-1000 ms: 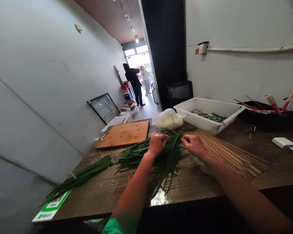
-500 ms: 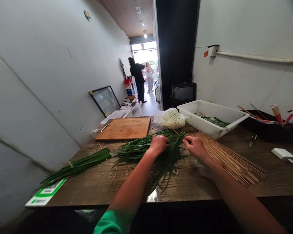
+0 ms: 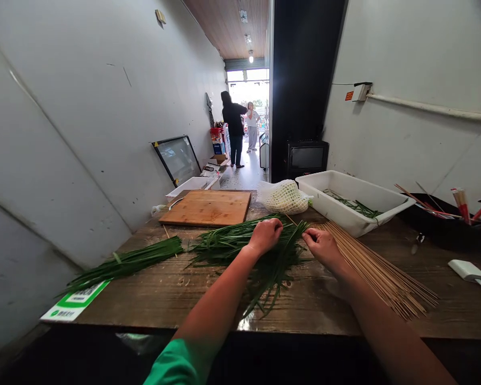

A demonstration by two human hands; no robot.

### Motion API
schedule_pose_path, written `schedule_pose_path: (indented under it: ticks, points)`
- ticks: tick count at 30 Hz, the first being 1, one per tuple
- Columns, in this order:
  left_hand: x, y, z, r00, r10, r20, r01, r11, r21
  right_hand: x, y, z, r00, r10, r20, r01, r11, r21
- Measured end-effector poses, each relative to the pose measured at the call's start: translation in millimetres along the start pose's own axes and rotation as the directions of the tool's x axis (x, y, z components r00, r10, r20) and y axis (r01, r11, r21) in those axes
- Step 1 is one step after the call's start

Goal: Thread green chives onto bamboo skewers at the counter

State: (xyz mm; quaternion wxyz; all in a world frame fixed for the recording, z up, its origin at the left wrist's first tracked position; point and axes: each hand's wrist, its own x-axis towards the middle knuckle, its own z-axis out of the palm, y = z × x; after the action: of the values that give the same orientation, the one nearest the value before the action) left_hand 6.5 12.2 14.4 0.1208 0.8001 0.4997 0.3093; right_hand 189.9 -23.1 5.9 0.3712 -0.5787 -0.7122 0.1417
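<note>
bare dark wooden tabletop (image 3: 172, 302) free along the near edge. mid-table, left hand (image 3: 266, 235) curled shut on loose pile of flat green chive leaves (image 3: 232, 248); right hand (image 3: 323, 247) just beside, pinched closed at leaf tips, wrist over fanned thin bamboo skewers (image 3: 385, 272). beyond, rectangular wooden cutting board (image 3: 206, 208), white plastic tub (image 3: 369, 216) near far edge.

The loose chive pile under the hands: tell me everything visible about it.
The chive pile is a loose heap of long, flat, dark green leaves spread on the wooden table, some tips straggling toward its near edge. The left hand lies curled on it; the right hand, fingers pinched, meets its right side, beside the bamboo skewers.
</note>
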Motion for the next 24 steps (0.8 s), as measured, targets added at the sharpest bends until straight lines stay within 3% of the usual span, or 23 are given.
schedule_pose_path:
  ticks: [6,13,24]
  points:
    - [4.4,-7.9,3.7,0.986,-0.163,-0.028,0.146,0.938,-0.314,-0.3,1.0,0.7,1.0,-0.001,0.025,0.001,1.0,0.009]
    - [5.4,-9.7,4.9,0.974,-0.224,-0.025,0.186,0.861,-0.474,-0.6,2.1,1.7,0.999,0.008,0.033,-0.008,1.0,-0.019]
    - [6.8,-10.6,5.5,0.967,-0.244,-0.075,0.189,0.883,-0.43,-0.7,-1.4,0.2,0.997,0.02,0.072,-0.016,0.998,-0.054]
